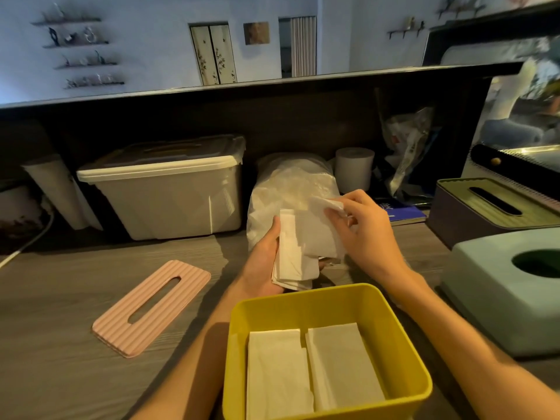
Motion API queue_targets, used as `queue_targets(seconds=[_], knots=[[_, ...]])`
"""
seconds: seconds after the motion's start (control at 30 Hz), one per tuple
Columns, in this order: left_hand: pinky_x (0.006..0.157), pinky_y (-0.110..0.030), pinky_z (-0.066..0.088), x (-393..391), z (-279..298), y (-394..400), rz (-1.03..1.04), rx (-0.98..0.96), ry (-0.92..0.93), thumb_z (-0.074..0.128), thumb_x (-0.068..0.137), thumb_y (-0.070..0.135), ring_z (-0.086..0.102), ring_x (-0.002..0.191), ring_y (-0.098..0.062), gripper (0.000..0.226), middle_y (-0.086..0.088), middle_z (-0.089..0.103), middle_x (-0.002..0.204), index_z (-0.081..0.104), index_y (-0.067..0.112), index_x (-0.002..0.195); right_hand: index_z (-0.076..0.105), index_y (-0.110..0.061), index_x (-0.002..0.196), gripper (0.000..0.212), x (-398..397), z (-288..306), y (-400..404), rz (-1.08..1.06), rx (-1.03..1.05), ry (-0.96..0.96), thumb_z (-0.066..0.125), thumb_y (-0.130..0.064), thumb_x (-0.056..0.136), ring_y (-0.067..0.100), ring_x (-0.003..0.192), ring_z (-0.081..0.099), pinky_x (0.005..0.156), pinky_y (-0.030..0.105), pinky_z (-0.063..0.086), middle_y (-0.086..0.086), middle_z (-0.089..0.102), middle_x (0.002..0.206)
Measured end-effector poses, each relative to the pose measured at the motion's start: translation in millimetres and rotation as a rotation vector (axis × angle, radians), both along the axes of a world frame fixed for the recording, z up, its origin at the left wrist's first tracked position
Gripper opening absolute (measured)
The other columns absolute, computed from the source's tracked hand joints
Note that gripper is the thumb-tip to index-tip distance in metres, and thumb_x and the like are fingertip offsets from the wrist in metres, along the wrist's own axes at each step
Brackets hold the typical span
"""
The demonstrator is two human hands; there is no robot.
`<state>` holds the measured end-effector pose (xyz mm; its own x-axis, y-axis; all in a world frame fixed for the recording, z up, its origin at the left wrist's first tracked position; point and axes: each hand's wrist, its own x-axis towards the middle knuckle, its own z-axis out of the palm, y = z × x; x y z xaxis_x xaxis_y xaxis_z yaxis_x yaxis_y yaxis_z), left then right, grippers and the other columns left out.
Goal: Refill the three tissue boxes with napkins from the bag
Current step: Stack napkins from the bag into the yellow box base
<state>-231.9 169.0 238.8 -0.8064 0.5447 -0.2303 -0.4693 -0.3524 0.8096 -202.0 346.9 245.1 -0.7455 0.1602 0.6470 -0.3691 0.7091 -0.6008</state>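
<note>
Napkins (295, 247) are what my hands are busy with, but the wooden counter (60, 344) is the biggest thing under me; at its back stands a lidded grey storage bin (169, 192); to my right sits the pale green tissue box (497, 286) with its round opening, and behind that a purple tissue box (472, 213) whose ribbed lid is on; nearest me is the yellow tissue box (388, 322), lid off, with two folded stacks lying side by side on its floor; the clear plastic bag (281, 189) stands just beyond my hands (white paper shows through it); the pink ribbed lid (151, 307) lies flat to the left, well apart from the yellow box; my left hand (263, 262) is curled under a folded bundle of napkins, holding it above the counter between bag and yellow box; my right hand (363, 228) pinches the top sheet's upper corner between thumb and fingers.
</note>
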Motion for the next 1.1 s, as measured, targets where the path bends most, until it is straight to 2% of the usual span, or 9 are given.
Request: queue_targets(seconds=[0.13,0.2,0.33,0.43,0.63,0.8,0.93,1.03,1.1], knots=[[0.108,-0.056,0.044,-0.8,-6.0,-1.6,-0.008,0.036,-0.031,0.039,0.099,0.065,0.063,0.12,-0.039,0.063,-0.019,0.066,0.131,0.053,0.022,0.143,0.071,-0.02,0.119,0.023,10.6,18.3,3.7,0.334,-0.368,-0.178,0.067,-0.027,0.098,0.009,0.105,0.069,0.086,0.031,0.061,-0.007,0.075,0.11],[0.106,-0.056,0.045,0.3,-6.4,-2.8,-0.004,0.031,-0.031,0.041,0.098,0.064,0.067,0.112,-0.038,0.059,-0.019,0.07,0.123,0.06,0.02,0.134,0.07,-0.019,0.117,0.022,12.9,20.4,0.1,0.433,-0.438,-0.248,0.069,-0.026,0.096,0.008,0.106,0.07,0.088,0.03,0.06,-0.006,0.075,0.111],[0.1,-0.05,0.052,2.5,-4.9,-1.6,-0.041,-0.006,0.023,0.033,0.099,0.067,0.067,0.115,-0.034,0.066,-0.017,0.069,0.126,0.056,0.02,0.139,0.068,-0.023,0.109,0.024,5.5,4.5,-11.2,0.287,-0.241,-0.282,0.077,-0.033,0.089,0.0,0.094,0.067,0.07,0.027,0.063,-0.011,0.07,0.103],[0.086,-0.042,0.058,6.7,0.1,-1.3,-0.083,-0.053,0.046,0.033,0.094,0.073,0.075,0.095,-0.028,0.066,-0.015,0.075,0.112,0.065,0.023,0.123,0.066,-0.025,0.107,0.026,1.3,-6.0,-9.9,0.194,-0.162,-0.219,0.079,-0.035,0.087,-0.007,0.093,0.061,0.062,0.014,0.056,-0.018,0.065,0.101],[0.092,-0.041,0.055,7.4,-2.1,-2.2,-0.112,-0.113,0.062,0.038,0.091,0.076,0.072,0.104,-0.027,0.068,-0.013,0.073,0.117,0.06,0.027,0.132,0.059,-0.037,0.122,0.043,-0.9,-10.9,-9.0,0.147,-0.037,-0.227,0.079,-0.047,0.084,-0.007,0.098,0.058,0.073,0.011,0.051,-0.025,0.056,0.117],[0.094,-0.042,0.055,8.2,-0.1,-7.8,-0.178,-0.232,0.128,0.043,0.09,0.073,0.071,0.103,-0.029,0.065,-0.016,0.073,0.116,0.063,0.023,0.127,0.057,-0.036,0.131,0.048,3.5,-8.3,-7.0,0.255,-0.102,-0.372,0.077,-0.041,0.087,-0.001,0.098,0.063,0.075,0.015,0.057,-0.028,0.057,0.108],[0.088,-0.031,0.059,-1.5,-3.7,-23.7,-0.053,-0.491,0.482,0.075,0.084,0.044,0.067,0.11,-0.022,0.055,-0.007,0.068,0.122,0.057,0.021,0.131,0.062,-0.04,0.113,0.023,7.2,-6.2,-1.7,0.345,-0.137,-0.384,0.072,-0.034,0.094,-0.008,0.098,0.063,0.078,0.009,0.053,-0.025,0.066,0.102],[0.074,-0.019,0.055,-8.0,-15.9,-28.9,0.144,-0.607,0.776,0.081,0.084,0.017,0.066,0.095,-0.006,0.034,-0.001,0.068,0.104,0.062,0.016,0.113,0.059,-0.044,0.111,0.024,11.6,-13.8,0.5,0.354,-0.187,-0.424,0.071,-0.031,0.095,-0.002,0.1,0.064,0.078,0.012,0.054,-0.024,0.066,0.105],[0.068,-0.015,0.052,-8.3,-22.5,-27.8,0.216,-0.612,0.852,0.081,0.083,0.01,0.065,0.084,0.003,0.028,0.002,0.068,0.096,0.065,0.013,0.106,0.06,-0.041,0.114,0.026,12.9,-25.2,-1.1,0.341,-0.219,-0.436,0.071,-0.027,0.095,0.002,0.102,0.065,0.079,0.015,0.056,-0.02,0.068,0.107]])
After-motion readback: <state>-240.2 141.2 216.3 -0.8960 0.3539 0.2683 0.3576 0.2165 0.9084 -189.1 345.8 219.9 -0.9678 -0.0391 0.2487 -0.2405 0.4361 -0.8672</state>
